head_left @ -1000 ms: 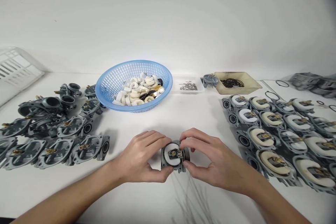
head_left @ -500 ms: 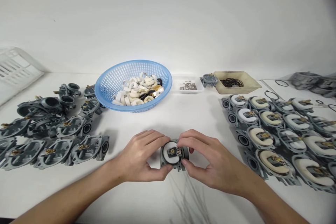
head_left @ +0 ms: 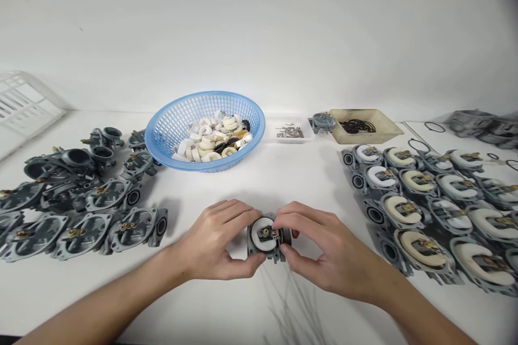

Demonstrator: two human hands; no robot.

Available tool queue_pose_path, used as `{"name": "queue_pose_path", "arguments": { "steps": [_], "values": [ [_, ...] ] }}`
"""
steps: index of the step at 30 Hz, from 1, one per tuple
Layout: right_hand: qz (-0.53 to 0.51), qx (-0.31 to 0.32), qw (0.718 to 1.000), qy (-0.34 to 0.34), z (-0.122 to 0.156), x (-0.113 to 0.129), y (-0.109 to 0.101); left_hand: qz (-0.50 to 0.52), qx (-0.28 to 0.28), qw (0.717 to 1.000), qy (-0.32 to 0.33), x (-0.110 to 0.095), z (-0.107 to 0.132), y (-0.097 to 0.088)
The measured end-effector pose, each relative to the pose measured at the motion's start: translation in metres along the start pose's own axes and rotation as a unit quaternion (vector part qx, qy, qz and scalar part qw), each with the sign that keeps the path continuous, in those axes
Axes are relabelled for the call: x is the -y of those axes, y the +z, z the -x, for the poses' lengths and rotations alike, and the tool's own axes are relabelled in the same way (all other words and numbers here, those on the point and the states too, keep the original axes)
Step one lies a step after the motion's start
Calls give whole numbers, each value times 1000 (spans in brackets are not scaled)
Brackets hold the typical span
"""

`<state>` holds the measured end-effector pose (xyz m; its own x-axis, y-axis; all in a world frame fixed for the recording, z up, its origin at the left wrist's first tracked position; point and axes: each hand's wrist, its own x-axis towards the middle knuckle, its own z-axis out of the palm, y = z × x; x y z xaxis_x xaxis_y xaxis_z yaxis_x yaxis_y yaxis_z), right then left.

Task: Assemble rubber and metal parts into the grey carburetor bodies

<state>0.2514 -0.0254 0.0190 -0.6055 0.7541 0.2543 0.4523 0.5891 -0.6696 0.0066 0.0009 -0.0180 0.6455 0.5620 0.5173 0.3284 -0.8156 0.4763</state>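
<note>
Between my hands, on the white table, lies a grey carburetor body (head_left: 253, 245) with its open bowl side up. A white C-shaped float (head_left: 259, 240) sits inside it, around brass parts in the middle. My left hand (head_left: 222, 240) grips the carburetor's left side, fingers at the far edge and thumb at the near edge. My right hand (head_left: 319, 242) holds the right side, its fingertips at the float's hinge end. Whether a small pin is between those right fingertips is hidden.
A blue basket (head_left: 151, 143) holds white, cream and black floats. Beside it stand a clear tray (head_left: 269, 137) of small metal pins and a beige tray (head_left: 388, 132) of black rings. Carburetors without floats (head_left: 133, 229) stand left; float-fitted carburetors (head_left: 424, 250) stand right. Thin wires (head_left: 293, 307) lie in front.
Almost nothing differs. Both hands keep their grip on the carburetor, and the view has shifted very slightly.
</note>
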Motion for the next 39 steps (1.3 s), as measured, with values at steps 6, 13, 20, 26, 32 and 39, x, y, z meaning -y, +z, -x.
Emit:
{"name": "queue_pose_path", "arguments": {
  "steps": [6,13,20,26,32,39],
  "values": [
    [0,9,1000,6,-1,0,-1,-1,3,1000,-1,0,-1,0],
    [2,20,1000,4,0,-2,-1,-7,-3,1000,6,0,0,1],
    [17,17,1000,13,1,-1,-1,-3,4,1000,6,-1,-1,0],
    [35,53,997,31,1,-3,-3,-3,0,1000,6,-1,0,-1],
    [47,38,998,16,2,-5,-3,-2,-5,1000,10,-2,-2,-1],
    [35,20,999,2,1,-6,-3,-2,-3,1000,8,-2,-2,-1]
  ]
}}
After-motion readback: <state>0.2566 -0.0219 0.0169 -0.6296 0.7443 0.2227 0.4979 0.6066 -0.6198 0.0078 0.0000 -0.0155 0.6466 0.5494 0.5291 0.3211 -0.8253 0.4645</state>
